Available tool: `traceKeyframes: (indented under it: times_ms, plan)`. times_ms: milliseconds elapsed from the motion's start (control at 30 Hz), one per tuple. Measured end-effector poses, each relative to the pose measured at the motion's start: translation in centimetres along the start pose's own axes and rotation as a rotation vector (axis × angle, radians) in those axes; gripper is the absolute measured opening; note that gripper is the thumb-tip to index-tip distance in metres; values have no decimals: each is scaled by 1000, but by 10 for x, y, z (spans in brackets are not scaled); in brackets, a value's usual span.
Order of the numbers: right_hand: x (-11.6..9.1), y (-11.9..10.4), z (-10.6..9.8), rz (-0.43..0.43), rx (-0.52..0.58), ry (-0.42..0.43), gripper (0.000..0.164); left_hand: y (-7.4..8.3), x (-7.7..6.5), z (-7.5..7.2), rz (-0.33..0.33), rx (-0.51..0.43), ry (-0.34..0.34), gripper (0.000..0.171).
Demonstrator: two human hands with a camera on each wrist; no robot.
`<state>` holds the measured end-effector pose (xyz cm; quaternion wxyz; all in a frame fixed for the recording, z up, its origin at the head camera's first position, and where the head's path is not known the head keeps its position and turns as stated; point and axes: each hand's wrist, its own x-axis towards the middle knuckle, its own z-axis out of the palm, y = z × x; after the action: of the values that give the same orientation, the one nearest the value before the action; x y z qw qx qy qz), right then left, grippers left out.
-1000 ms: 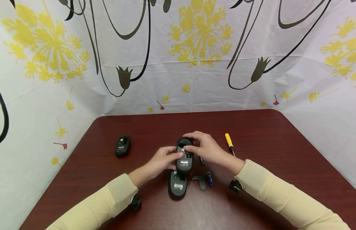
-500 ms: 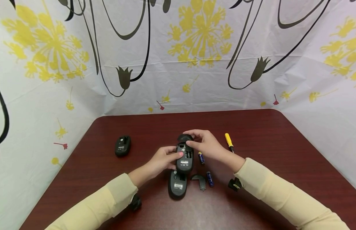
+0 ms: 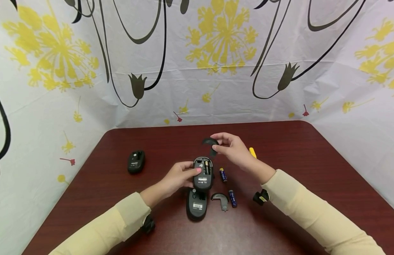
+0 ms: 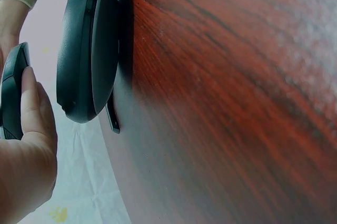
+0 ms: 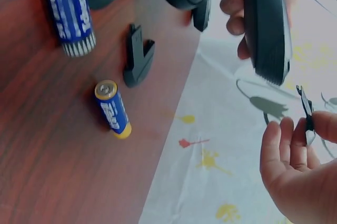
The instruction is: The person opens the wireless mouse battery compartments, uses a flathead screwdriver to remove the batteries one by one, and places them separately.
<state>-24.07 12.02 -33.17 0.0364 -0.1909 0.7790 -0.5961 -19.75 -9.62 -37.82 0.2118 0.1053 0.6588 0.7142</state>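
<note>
My left hand (image 3: 177, 179) grips a black computer mouse (image 3: 203, 181), underside up. Its battery bay stands uncovered, with a battery (image 3: 206, 167) showing inside. Up and to the right of that mouse, my right hand (image 3: 232, 148) pinches a curved black battery cover (image 3: 210, 141) between thumb and fingers. The cover is apart from the mouse; in the right wrist view it appears edge-on as a thin piece (image 5: 308, 116). A second mouse (image 3: 197, 209) lies belly up on the table just below the held one, partly overlapped by it.
On the dark red table (image 3: 158, 141) lie two blue batteries, one farther (image 3: 223, 175) and one nearer (image 3: 232, 199), beside a loose battery cover (image 3: 223, 202). A third upturned mouse (image 3: 136, 162) is at the left. The right forearm mostly hides a yellow-handled screwdriver (image 3: 252, 152).
My right hand has drawn the battery cover off the held mouse and moved it up and to the right, exposing the battery. The left hand has shifted slightly with the mouse.
</note>
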Motion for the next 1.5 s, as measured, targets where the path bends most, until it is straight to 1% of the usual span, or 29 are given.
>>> traceKeyframes:
  times_ms: [100, 267, 433, 533, 733, 933, 1100, 1367, 1500]
  plan:
    - [5, 0, -4, 30, 67, 26, 32, 1, -1, 0, 2, 0, -1, 46]
    - [16, 4, -9, 104, 119, 58, 31, 3, -4, 1, -4, -5, 0, 47]
    - [27, 12, -12, 140, 142, 63, 31, 5, -6, 1, -10, -13, -2, 45]
    - [32, 18, -14, 161, 160, 47, 30, 9, -10, 3, -6, -11, -7, 43]
    - [44, 30, -13, 204, 138, -23, 32, 19, -18, 8, 4, -3, -8, 40]
    - [51, 38, -10, 238, 117, -57, 33, 20, -19, 9, 0, -3, -6, 41]
    - [56, 43, -7, 261, 100, -59, 32, 19, -19, 8, -2, -8, -7, 40]
    - [65, 56, -4, 333, 89, -31, 31, 19, -20, 7, -1, -5, -6, 40]
    - [65, 60, -3, 346, 57, -36, 31, 19, -20, 6, -6, 0, -4, 40]
